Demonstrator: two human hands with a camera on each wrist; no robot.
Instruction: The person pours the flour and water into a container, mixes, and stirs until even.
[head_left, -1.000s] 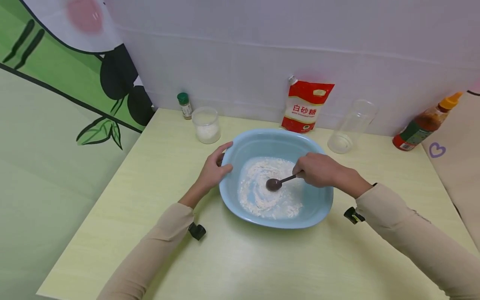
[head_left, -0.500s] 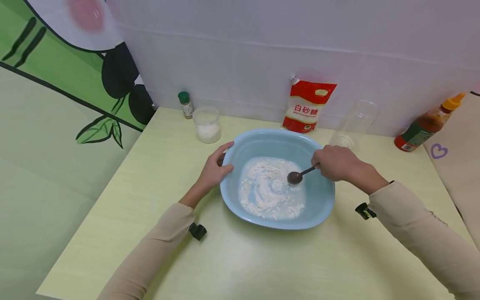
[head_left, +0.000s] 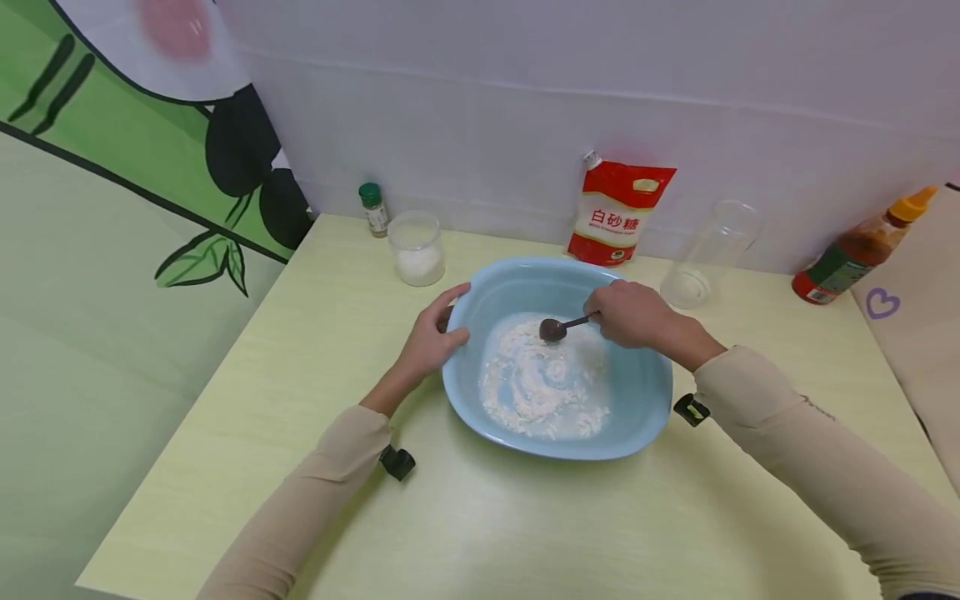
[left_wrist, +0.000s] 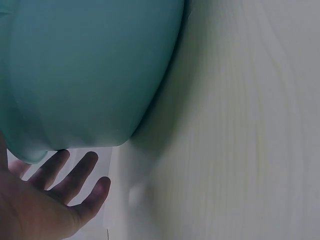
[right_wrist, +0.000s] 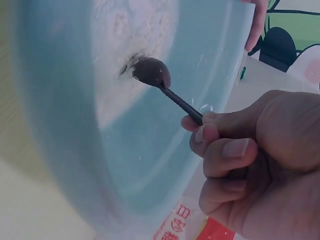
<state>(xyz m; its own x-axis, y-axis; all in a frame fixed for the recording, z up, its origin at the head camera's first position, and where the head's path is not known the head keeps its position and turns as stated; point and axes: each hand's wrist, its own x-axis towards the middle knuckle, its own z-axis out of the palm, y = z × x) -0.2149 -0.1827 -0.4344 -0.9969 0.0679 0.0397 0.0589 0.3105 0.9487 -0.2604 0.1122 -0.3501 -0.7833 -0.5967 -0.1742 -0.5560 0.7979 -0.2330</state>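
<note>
A light blue plastic basin (head_left: 637, 400) stands on the table, with white powder and cloudy liquid (head_left: 540, 392) spread over its bottom. My left hand (head_left: 429, 337) holds the basin's left rim, thumb at the edge and other fingers spread along the outer wall, as the left wrist view shows. My right hand (head_left: 630, 315) grips the handle of a dark brown spoon (head_left: 552, 331) inside the basin. In the right wrist view the spoon's bowl (right_wrist: 150, 71) is at the wet powder, rounded back showing, and my fingers curl round the handle end.
Behind the basin stand a green-capped shaker (head_left: 373, 210), a clear cup of white grains (head_left: 417, 250), a red and white sugar pouch (head_left: 619, 212) and a tall clear glass (head_left: 708, 254). A sauce bottle (head_left: 858, 250) is at the back right. A cloth-covered wall (head_left: 480, 125) closes off the back.
The right hand swung the spoon right across the mixture, then back left and toward the far side. Swirl marks in the powder shifted. The left hand stayed at the rim.
</note>
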